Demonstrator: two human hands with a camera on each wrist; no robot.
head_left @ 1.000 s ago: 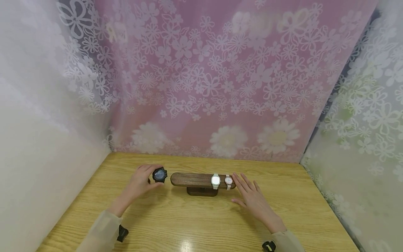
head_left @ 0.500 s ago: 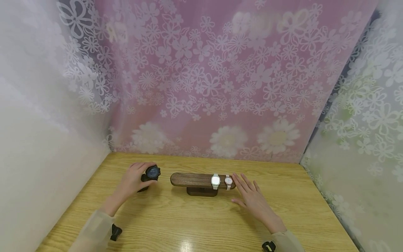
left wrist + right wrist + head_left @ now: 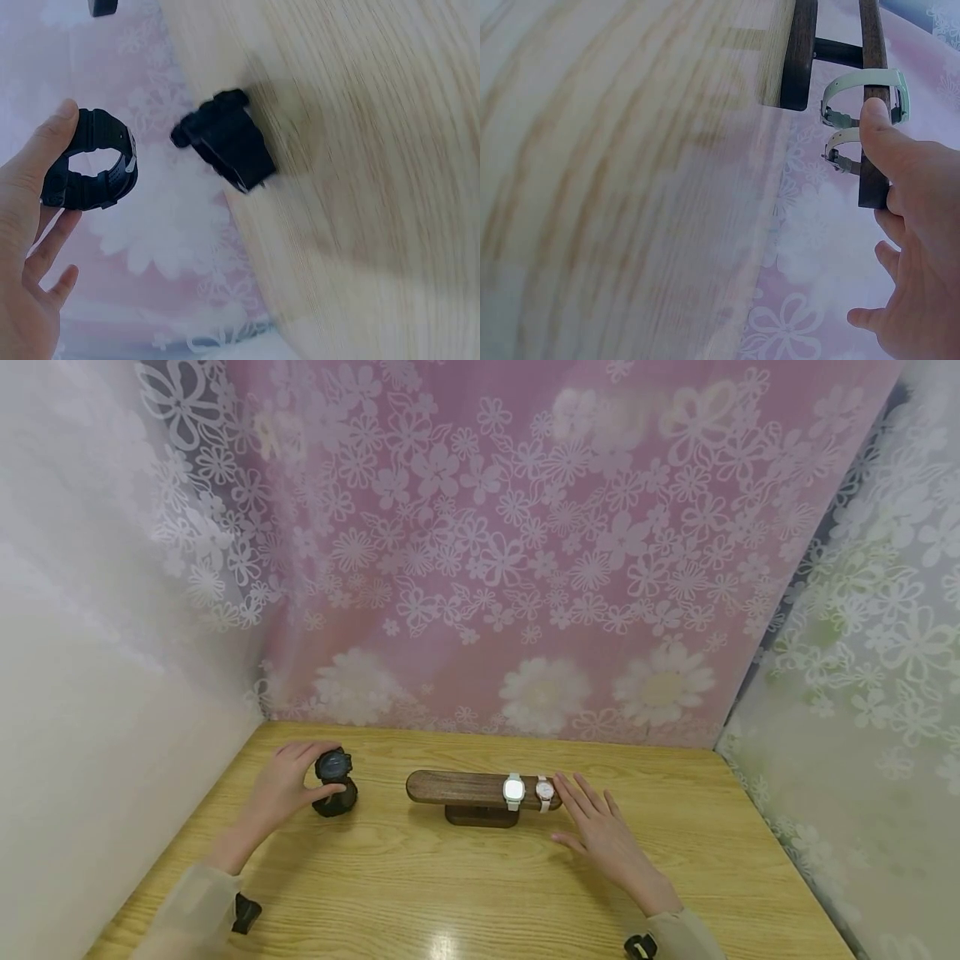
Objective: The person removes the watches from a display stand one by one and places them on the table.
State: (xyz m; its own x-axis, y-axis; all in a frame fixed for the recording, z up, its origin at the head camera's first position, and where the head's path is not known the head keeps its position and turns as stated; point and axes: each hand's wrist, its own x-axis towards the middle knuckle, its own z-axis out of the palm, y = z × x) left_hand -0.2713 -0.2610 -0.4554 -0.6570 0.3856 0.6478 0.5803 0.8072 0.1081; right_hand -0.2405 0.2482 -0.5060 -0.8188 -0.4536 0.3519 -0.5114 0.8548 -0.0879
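My left hand pinches a black chunky wristwatch between thumb and fingers. Its strap is buckled into a loop, as the left wrist view shows. Just beyond it in that view, another black wristwatch stands on the table; the head view shows it slightly below the held one. A dark wooden watch stand carries a white square-faced watch and a smaller pale round-faced watch towards its right end. Fingers of my right hand extend and touch that end of the bar.
The light wood table reaches back to a pink floral curtain. Pale walls or curtains flank it left and right. Small black devices sit at both wrists.
My left hand has moved left with the black watch, away from the stand. The second black watch, mostly hidden before, now shows below it. My right hand stays put.
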